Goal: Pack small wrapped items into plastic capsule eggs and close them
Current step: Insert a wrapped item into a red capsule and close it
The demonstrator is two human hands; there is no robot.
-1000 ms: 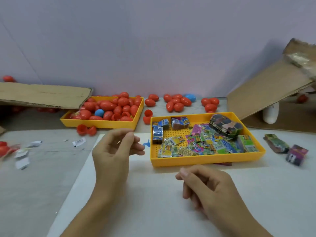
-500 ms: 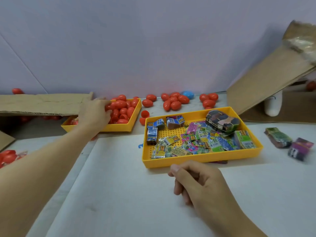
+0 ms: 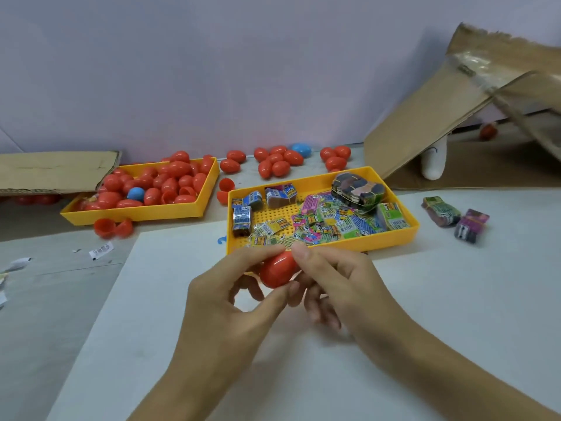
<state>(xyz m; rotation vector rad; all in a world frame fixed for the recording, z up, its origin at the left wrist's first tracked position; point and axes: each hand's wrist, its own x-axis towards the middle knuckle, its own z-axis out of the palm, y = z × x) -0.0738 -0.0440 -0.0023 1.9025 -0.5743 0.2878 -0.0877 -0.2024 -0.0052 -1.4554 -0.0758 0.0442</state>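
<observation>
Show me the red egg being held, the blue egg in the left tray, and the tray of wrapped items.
red egg [image 3: 277, 272], head view, on its bare front shell between the fingers.
blue egg [image 3: 135, 193], head view, on its top.
tray of wrapped items [image 3: 384, 242], head view, on its near wall.

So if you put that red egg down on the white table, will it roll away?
Probably, a little. The red egg is rounded and glossy with no flat side, so it would likely wobble in a curve. It looks like thin, light plastic, so a nudge should move it easily. That shine hints it may be slippery, and both hands pinch it.
</observation>
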